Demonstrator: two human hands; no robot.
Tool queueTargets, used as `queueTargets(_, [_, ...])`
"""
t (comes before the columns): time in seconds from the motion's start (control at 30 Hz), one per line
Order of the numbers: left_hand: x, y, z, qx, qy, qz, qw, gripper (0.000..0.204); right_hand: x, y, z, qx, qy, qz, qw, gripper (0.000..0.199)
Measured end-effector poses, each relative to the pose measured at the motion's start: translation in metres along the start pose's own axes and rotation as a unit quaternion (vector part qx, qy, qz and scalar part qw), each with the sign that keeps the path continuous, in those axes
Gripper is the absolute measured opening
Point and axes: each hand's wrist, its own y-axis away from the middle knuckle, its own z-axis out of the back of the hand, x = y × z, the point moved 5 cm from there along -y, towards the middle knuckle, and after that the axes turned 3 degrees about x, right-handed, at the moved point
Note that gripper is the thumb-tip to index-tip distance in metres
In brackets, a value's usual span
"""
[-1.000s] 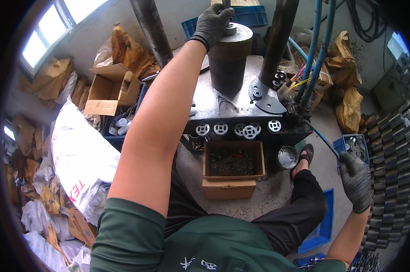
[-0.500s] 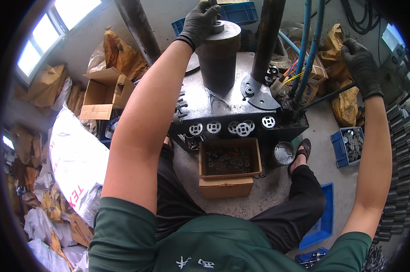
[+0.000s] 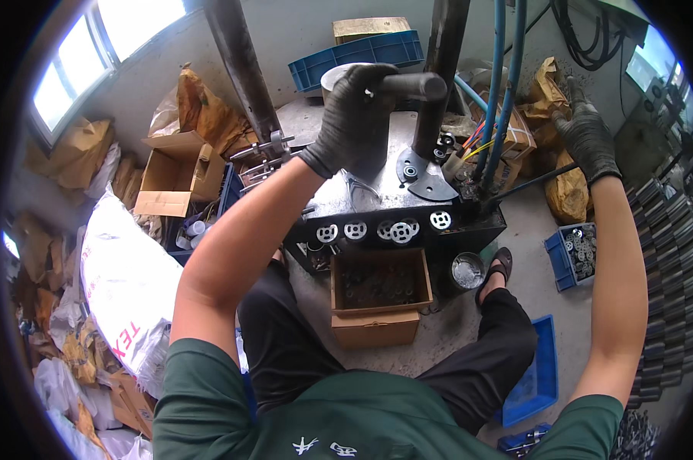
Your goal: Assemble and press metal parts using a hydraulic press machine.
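My left hand, in a black glove, is closed around a dark horizontal handle above the grey cylinder on the metal machine table. My right hand, also gloved, is raised at the right with its fingers spread. It holds nothing and hovers by the outer end of a thin black lever. Several round perforated metal discs lie along the table's front edge. Below them an open cardboard box of dark parts stands on the floor between my legs.
A small tin of metal bits, a blue crate of parts and a blue tray sit on the floor at the right. Stacked dark parts line the right edge. Blue hoses, a white sack and cardboard boxes surround the machine.
My right hand has come up from the blue crate on the floor to the upper right. My left hand has shifted from the cylinder's top onto the dark handle.
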Motion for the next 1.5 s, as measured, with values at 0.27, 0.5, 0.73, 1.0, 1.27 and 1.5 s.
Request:
queueTargets(0.27, [-0.038,0.197,-0.048,0.110,0.346,0.399,0.842,0.048,0.060,0.206,0.056,-0.013,-0.147,0.364,0.920,0.035])
queueTargets(0.5, [-0.022,0.246,-0.081,0.005,0.440,0.735,0.516,0.038,0.135,0.254,-0.007,0.083,-0.321,0.399,0.855,0.029])
queueTargets(0.73, [0.015,0.256,-0.098,-0.084,0.480,0.729,0.480,0.024,0.176,0.258,-0.118,0.250,-0.481,0.212,0.813,0.020])
queueTargets(1.0, [-0.026,0.271,-0.080,-0.016,0.459,0.777,0.430,0.027,0.174,0.271,-0.139,0.338,-0.434,0.256,0.795,0.022])
queueTargets(1.27, [-0.071,0.212,0.007,0.271,0.072,0.331,0.901,0.022,0.171,0.259,-0.109,0.308,-0.459,0.243,0.797,0.022])
queueTargets(1.5, [-0.033,0.178,0.112,-0.140,0.238,0.426,0.862,0.016,0.174,0.265,-0.121,0.315,-0.460,0.260,0.789,0.023])
